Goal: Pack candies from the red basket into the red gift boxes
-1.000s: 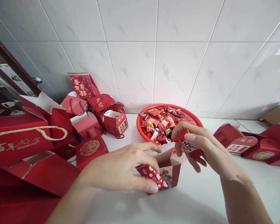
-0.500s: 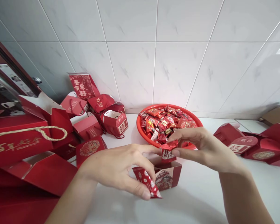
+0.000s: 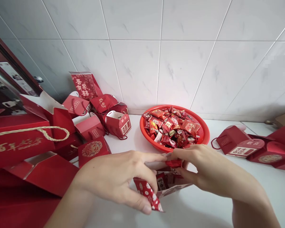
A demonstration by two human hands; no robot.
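My left hand (image 3: 123, 177) is closed on a red dotted candy packet (image 3: 148, 193), pinched between thumb and fingers, while its index finger reaches to the back rim of a small red gift box (image 3: 173, 190). In my right hand (image 3: 199, 164), a red wrapped candy (image 3: 174, 164) is gripped between thumb and fingers at the box's open top. Several wrapped candies (image 3: 161, 183) lie inside the box, partly hidden by my hands. Just behind stands a red plastic basket (image 3: 206, 133) heaped with wrapped candies (image 3: 167, 125).
Many red gift boxes (image 3: 91, 126) and a larger box with a rope handle (image 3: 16, 142) crowd the left side. More red boxes (image 3: 237, 141) stand at the right. A white tiled wall (image 3: 135, 69) rises behind the white tabletop (image 3: 123, 147).
My right hand has lowered the red candy into the box's opening. The box has tipped toward me, so the candies inside show. My left hand keeps its packet, slightly lower.
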